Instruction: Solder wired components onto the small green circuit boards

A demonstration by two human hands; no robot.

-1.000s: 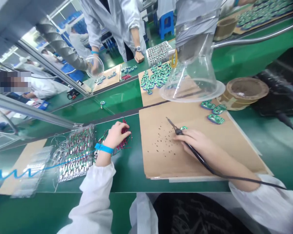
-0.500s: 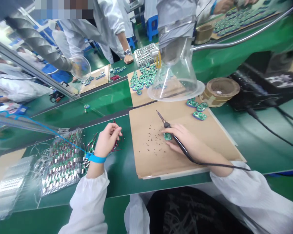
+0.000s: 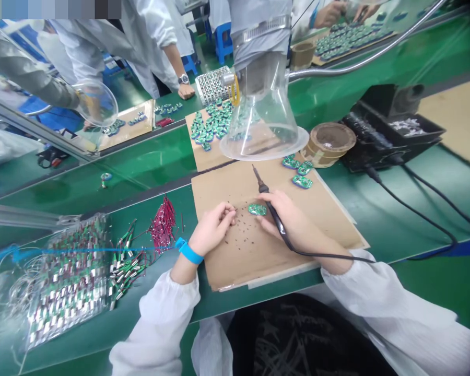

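My right hand (image 3: 288,216) holds a soldering iron (image 3: 274,211), its tip pointing up and away over the cardboard sheet (image 3: 274,261). A small green circuit board (image 3: 257,209) lies between my hands, close to the right fingertips. My left hand (image 3: 215,225) is at the left part of the cardboard, fingers pinched together; what they hold, if anything, is too small to make out. A blue wrist strap (image 3: 189,251) circles that wrist. Dark specks are scattered on the cardboard near the board. Red wires (image 3: 163,224) lie in a pile left of my left hand.
Green and metal-ended parts (image 3: 127,271) and a filled plastic bag (image 3: 68,284) lie at left. A clear fume hood (image 3: 264,125) hangs over the cardboard's back. Three circuit boards (image 3: 301,181), a round pot (image 3: 331,141) and a black soldering stand (image 3: 391,125) are at right. Co-workers stand beyond.
My left hand has moved right, from the red wires onto the cardboard beside the circuit board. My right hand still holds the soldering iron near the board. The camera view has shifted.
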